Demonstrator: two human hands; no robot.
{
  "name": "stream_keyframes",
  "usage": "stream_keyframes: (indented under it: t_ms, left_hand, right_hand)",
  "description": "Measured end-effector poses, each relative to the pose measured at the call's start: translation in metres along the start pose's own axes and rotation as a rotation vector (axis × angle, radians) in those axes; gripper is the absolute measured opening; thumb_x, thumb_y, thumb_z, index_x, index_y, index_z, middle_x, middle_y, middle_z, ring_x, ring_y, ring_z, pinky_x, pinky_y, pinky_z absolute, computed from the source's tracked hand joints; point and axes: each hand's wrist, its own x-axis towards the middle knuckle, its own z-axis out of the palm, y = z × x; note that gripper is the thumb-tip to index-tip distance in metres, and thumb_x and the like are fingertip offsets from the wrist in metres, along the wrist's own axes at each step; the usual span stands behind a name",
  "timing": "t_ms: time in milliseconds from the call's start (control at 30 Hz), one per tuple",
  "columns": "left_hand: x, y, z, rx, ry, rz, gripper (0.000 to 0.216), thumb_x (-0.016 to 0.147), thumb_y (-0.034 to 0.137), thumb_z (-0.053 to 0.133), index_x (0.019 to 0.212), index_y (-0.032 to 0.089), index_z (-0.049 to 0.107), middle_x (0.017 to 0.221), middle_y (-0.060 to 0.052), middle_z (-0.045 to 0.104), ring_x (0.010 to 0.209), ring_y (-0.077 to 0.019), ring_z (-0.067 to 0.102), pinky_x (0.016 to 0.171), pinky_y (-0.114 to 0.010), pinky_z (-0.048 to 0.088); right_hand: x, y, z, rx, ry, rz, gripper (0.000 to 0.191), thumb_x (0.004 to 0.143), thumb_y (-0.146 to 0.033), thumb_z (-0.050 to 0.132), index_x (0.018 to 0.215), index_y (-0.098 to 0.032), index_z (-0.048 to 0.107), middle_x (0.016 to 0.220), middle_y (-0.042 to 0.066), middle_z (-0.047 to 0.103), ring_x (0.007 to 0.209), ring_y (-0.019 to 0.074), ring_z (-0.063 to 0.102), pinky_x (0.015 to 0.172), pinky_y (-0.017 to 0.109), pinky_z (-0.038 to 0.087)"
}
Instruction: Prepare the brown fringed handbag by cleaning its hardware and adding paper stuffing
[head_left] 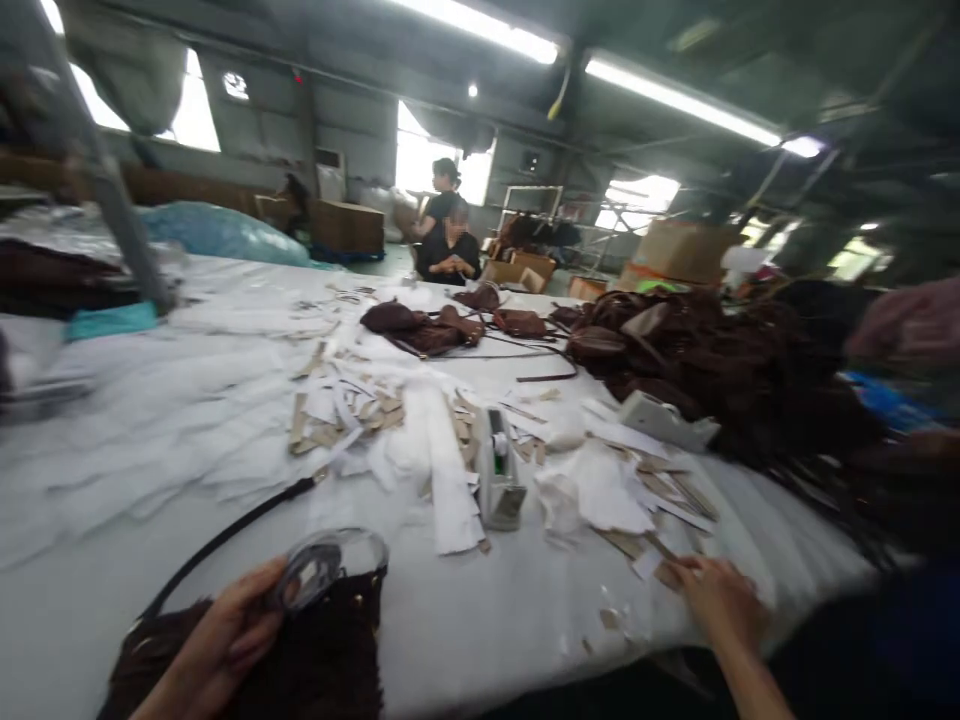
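Head view: left hand [225,640] on brown bag [322,650]

Desk [112,480], white-covered, long. Tape dispenser [499,470], grey, standing mid-desk among white paper strips [442,460] and tan card offcuts [360,415]. Second white dispenser [664,418] lying beside a large heap of dark brown bags [720,370] on the right side. Smaller group of brown bags [435,328] with loose straps farther back. Blue plastic sheet [217,232] at far left. Cardboard boxes [679,250] behind. Two people in black [448,245] at the far end. Fluorescent tube lights [675,100] overhead.
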Motion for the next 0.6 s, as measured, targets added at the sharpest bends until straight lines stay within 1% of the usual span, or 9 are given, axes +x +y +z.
stream_keyframes:
  t_ms: [33,133,233,267,333,433,467,533,600]
  left_hand:
    - [0.001,0.005,-0.003,-0.062,0.001,-0.013,0.023,0.079,0.030,0.069,0.078,0.011,0.058,0.064,0.003,0.060,0.026,0.0035,0.023,0.026,-0.010,0.016]
    - [0.002,0.015,0.000,-0.214,-0.048,-0.086,0.021,0.082,0.028,0.064,0.073,0.011,0.057,0.060,0.003,0.059,0.025,0.0037,0.021,0.026,-0.010,0.012]
    - [0.000,0.018,0.010,-0.264,-0.090,-0.139,0.031,0.091,0.030,0.053,0.068,0.010,0.058,0.040,0.007,0.043,0.024,0.0014,0.019,0.027,-0.011,0.011]
    - [-0.001,0.018,0.012,-0.267,-0.101,-0.149,0.035,0.093,0.031,0.049,0.067,0.010,0.059,0.035,0.009,0.035,0.024,0.0004,0.018,0.028,-0.011,0.011]
    - [-0.003,0.015,0.015,-0.257,-0.109,-0.147,0.040,0.095,0.033,0.045,0.066,0.009,0.059,0.030,0.011,0.026,0.024,-0.0004,0.015,0.028,-0.011,0.010]
    - [-0.007,0.009,0.017,-0.183,-0.043,-0.041,0.035,0.089,0.037,0.054,0.067,0.011,0.058,0.038,0.008,0.040,0.026,0.0017,0.014,0.029,-0.011,0.008]
    - [-0.009,0.007,0.018,-0.138,-0.015,0.011,0.032,0.086,0.038,0.059,0.069,0.012,0.058,0.043,0.007,0.048,0.027,0.0026,0.016,0.029,-0.010,0.008]
    - [-0.014,0.005,0.020,-0.040,0.011,0.108,0.031,0.080,0.043,0.065,0.072,0.013,0.058,0.053,0.004,0.055,0.027,0.0032,0.018,0.029,-0.010,0.008]
    - [-0.019,0.003,0.021,0.050,0.005,0.168,0.036,0.077,0.049,0.067,0.072,0.014,0.057,0.050,0.006,0.052,0.027,0.0023,0.020,0.028,-0.011,0.009]
  right_hand:
    - [0.008,0.000,0.005,-0.002,0.010,-0.010,0.019,0.085,-0.024,0.051,0.083,-0.013,0.067,0.110,0.023,0.061,0.103,0.0396,0.055,0.082,0.051,0.043]
    - [0.020,-0.004,0.007,0.197,0.096,-0.004,0.029,0.084,-0.035,0.042,0.095,-0.020,0.064,0.094,0.016,0.069,0.084,0.0334,0.063,0.070,0.042,0.046]
    - [-0.007,-0.041,-0.002,0.466,0.141,0.033,0.039,0.076,-0.047,0.050,0.100,-0.021,0.065,0.070,0.010,0.069,0.070,0.0304,0.064,0.064,0.039,0.047]
    - [-0.027,-0.062,-0.003,0.573,0.098,-0.002,0.043,0.073,-0.051,0.053,0.100,-0.020,0.066,0.064,0.008,0.067,0.064,0.0278,0.062,0.059,0.036,0.047]
    - [-0.082,-0.114,0.001,0.814,-0.114,-0.094,0.054,0.067,-0.062,0.059,0.097,-0.018,0.068,0.057,0.003,0.063,0.048,0.0207,0.056,0.047,0.030,0.045]
    - [-0.180,-0.195,0.017,1.025,-0.471,-0.232,0.060,0.065,-0.071,0.061,0.087,-0.017,0.071,0.044,-0.003,0.051,0.035,0.0137,0.043,0.034,0.024,0.034]
    - [-0.209,-0.217,0.022,1.072,-0.535,-0.269,0.058,0.066,-0.071,0.061,0.083,-0.016,0.071,0.044,-0.004,0.051,0.035,0.0127,0.042,0.033,0.024,0.033]
    - [-0.256,-0.254,0.029,1.136,-0.547,-0.345,0.050,0.072,-0.065,0.061,0.073,-0.016,0.071,0.046,-0.002,0.054,0.039,0.0129,0.046,0.038,0.023,0.036]
    - [-0.283,-0.278,0.030,1.150,-0.482,-0.420,0.038,0.078,-0.052,0.060,0.068,-0.016,0.070,0.053,0.001,0.061,0.048,0.0140,0.053,0.047,0.022,0.041]
